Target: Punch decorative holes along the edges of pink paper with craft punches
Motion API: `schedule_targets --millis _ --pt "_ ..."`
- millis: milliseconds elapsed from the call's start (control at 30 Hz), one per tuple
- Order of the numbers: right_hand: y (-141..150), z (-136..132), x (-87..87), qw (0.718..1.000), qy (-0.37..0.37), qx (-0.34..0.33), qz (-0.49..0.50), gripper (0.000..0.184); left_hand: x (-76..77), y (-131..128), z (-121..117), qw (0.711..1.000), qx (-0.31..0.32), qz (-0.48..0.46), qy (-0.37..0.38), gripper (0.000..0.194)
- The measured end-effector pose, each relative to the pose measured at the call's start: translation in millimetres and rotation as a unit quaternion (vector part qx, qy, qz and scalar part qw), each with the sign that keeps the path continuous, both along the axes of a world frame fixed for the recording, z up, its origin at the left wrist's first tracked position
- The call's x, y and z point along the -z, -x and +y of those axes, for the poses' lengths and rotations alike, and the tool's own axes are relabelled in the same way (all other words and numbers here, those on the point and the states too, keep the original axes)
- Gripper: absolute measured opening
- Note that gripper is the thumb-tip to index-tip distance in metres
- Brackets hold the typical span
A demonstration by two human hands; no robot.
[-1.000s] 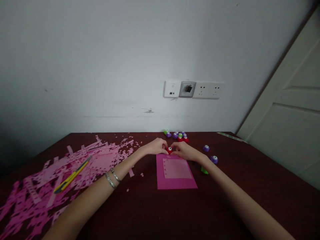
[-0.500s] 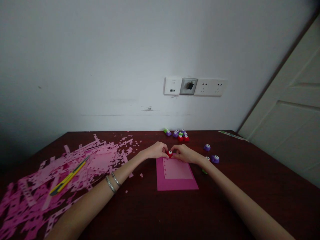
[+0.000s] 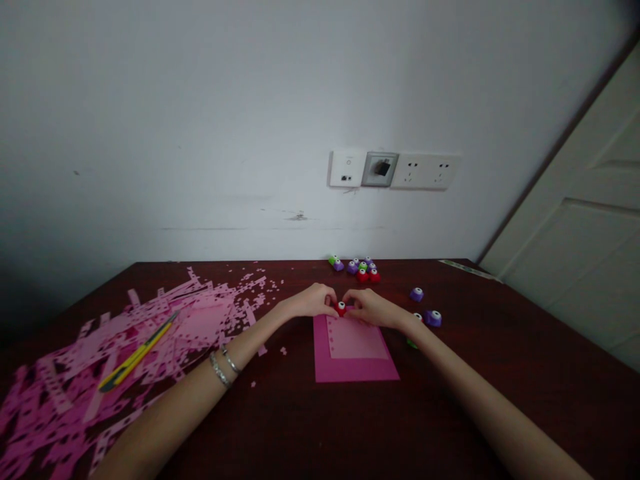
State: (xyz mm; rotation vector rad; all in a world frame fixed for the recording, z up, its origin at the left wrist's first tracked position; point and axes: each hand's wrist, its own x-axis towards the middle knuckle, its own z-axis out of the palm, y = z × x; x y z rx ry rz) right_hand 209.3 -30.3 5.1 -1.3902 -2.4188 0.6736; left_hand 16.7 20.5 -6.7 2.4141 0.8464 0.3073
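Note:
A small red craft punch (image 3: 341, 308) with a white top sits at the upper edge of the stacked paper. From its left side the fingers of my left hand (image 3: 316, 300) grip it, and my right hand (image 3: 369, 306) closes on it from the right. Beneath lies a light pink sheet (image 3: 357, 340) with a column of small cut-outs down its left side. That sheet rests on a larger, darker pink sheet (image 3: 355, 371). Part of both sheets' top edge is hidden by my hands.
Pink paper strips (image 3: 65, 400) and tiny cut-outs cover the left of the dark table (image 3: 280, 427), with a yellow utility knife (image 3: 137, 353) on them. Several red, green and purple punches (image 3: 363, 275) cluster by the wall. More punches (image 3: 433, 318) lie beyond my right forearm.
The view has shifted very slightly. Both hands stay on the red punch in nearly the same place, and the papers lie as before.

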Motion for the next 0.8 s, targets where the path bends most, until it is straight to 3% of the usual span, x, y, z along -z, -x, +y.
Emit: schedule_targets --millis 200,300,400,600,800 --pt "-6.5 -1.2 -10.7 0.999 0.041 0.034 0.007 0.034 -15.9 8.8 -2.6 1.000 -0.020 -0.001 -0.005 0.039" --pt "-14.1 -1.8 -20.6 0.998 0.049 0.041 -0.009 0.024 -21.6 15.7 -4.1 0.999 -0.027 0.003 -0.016 0.034" --pt "-20.3 -1.2 -22.8 0.996 0.073 0.032 -0.042 0.013 -19.9 17.5 -7.3 1.000 -0.016 0.026 -0.005 0.026" --pt "-20.1 -0.5 -16.2 0.994 0.061 0.032 -0.090 0.016 -10.1 10.1 -14.4 0.998 -0.035 0.060 0.010 0.018" --pt "-18.1 -0.9 -15.2 0.991 0.104 0.030 -0.077 0.011 -8.9 8.0 -15.1 0.996 -0.048 0.072 0.038 0.014"
